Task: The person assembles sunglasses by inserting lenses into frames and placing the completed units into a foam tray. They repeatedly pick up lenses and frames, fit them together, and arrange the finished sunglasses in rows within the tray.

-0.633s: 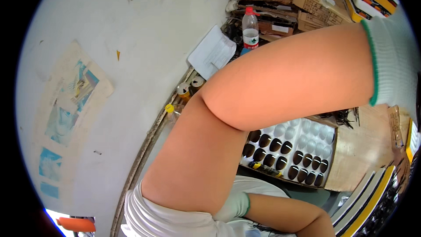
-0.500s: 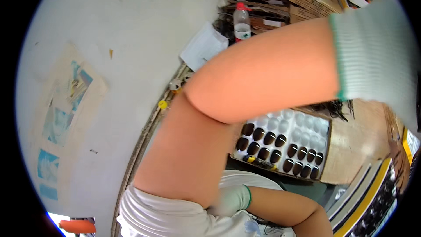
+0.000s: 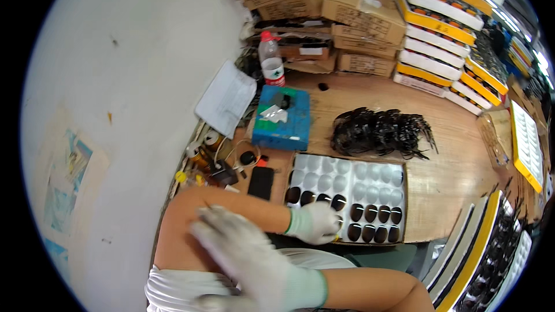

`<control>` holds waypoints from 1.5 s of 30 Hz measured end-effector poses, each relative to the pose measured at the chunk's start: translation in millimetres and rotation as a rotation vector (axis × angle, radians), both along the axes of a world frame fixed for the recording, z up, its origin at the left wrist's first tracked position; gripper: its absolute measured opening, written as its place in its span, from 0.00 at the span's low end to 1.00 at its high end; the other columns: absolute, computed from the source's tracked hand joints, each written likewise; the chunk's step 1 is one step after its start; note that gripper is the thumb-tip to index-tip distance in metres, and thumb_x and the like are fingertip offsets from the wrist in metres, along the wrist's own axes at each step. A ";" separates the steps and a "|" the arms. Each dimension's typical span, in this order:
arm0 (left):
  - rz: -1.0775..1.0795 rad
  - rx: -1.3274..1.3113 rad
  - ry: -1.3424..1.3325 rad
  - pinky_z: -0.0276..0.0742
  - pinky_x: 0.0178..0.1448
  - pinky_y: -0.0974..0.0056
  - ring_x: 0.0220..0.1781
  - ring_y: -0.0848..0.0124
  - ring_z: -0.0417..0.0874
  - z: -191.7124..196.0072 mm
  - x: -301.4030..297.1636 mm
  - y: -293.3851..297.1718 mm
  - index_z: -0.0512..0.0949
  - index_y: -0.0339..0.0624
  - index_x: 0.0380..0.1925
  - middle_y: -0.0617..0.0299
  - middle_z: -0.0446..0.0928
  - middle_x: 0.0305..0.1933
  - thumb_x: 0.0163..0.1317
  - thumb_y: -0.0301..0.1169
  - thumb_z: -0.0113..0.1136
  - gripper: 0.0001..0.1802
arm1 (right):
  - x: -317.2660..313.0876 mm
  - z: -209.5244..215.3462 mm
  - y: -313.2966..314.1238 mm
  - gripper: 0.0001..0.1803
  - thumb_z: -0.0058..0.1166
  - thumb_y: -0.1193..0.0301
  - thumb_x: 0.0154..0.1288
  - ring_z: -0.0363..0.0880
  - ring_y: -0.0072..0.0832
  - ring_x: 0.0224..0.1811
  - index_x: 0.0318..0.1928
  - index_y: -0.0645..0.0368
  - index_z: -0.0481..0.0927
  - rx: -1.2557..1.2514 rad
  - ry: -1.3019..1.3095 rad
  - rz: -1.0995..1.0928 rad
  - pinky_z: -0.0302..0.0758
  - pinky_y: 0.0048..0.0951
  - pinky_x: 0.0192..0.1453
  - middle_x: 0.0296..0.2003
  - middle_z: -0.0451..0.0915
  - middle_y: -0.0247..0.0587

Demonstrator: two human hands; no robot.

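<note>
A wooden table (image 3: 451, 167) carries the work, with stacks of cardboard boxes (image 3: 358, 8) along its far edge and yellow-edged white trays (image 3: 445, 20) piled at the far right corner. At the near edge lies one shallow white tray (image 3: 347, 196) with rows of round hollows; the far rows hold pale, see-through lenses, and the near rows hold dark oval lenses (image 3: 370, 215), roughly a dozen showing. Beyond the tray, toward the middle of the table, sits one heap of black eyeglass frames (image 3: 378, 133), too tangled to count. One blue box (image 3: 283, 118) lies to the left of the heap, with one sheet of white paper (image 3: 225, 98) at the left edge and one plastic bottle (image 3: 270, 60) behind it. One black phone (image 3: 261, 182) lies beside the tray's left side. The left hand (image 3: 315, 222), in a white glove, rests curled at the tray's near left corner; whether it grips a lens cannot be told. The right hand (image 3: 243, 254), also gloved, hangs blurred with fingers spread, holding nothing.
</note>
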State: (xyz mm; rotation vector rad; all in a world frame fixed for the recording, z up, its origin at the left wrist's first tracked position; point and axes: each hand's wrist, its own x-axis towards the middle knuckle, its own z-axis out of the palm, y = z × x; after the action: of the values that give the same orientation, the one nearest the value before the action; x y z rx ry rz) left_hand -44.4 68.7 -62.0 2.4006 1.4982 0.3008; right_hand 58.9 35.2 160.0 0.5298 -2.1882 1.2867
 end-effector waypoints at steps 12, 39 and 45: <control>-0.111 -0.109 -0.223 0.77 0.50 0.54 0.43 0.58 0.83 -27.1 27.6 -32.0 0.83 0.44 0.30 0.58 0.83 0.36 0.65 0.42 0.59 0.14 | -26.7 35.0 -39.3 0.16 0.58 0.59 0.62 0.85 0.52 0.40 0.34 0.59 0.87 -0.163 -0.403 0.390 0.81 0.47 0.49 0.34 0.86 0.53; 0.188 -0.264 -0.250 0.79 0.40 0.51 0.34 0.51 0.83 44.8 -30.9 -49.9 0.84 0.42 0.26 0.51 0.81 0.29 0.61 0.35 0.61 0.10 | 1.7 22.9 -11.6 0.27 0.63 0.42 0.53 0.83 0.52 0.29 0.23 0.55 0.86 -0.138 -0.040 0.420 0.77 0.51 0.35 0.24 0.84 0.46; 0.446 0.072 -0.238 0.81 0.48 0.52 0.39 0.52 0.85 99.2 -85.7 -25.1 0.86 0.42 0.31 0.52 0.84 0.35 0.57 0.31 0.66 0.06 | 1.1 -19.5 -17.2 0.25 0.65 0.45 0.53 0.82 0.53 0.30 0.23 0.56 0.84 -0.260 0.001 0.554 0.75 0.50 0.37 0.24 0.83 0.48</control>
State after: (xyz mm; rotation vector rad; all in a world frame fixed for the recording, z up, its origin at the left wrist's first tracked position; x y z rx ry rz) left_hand -130.1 43.6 37.3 1.9682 1.9142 0.7186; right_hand 60.0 18.1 140.4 1.0746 -1.8915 1.8150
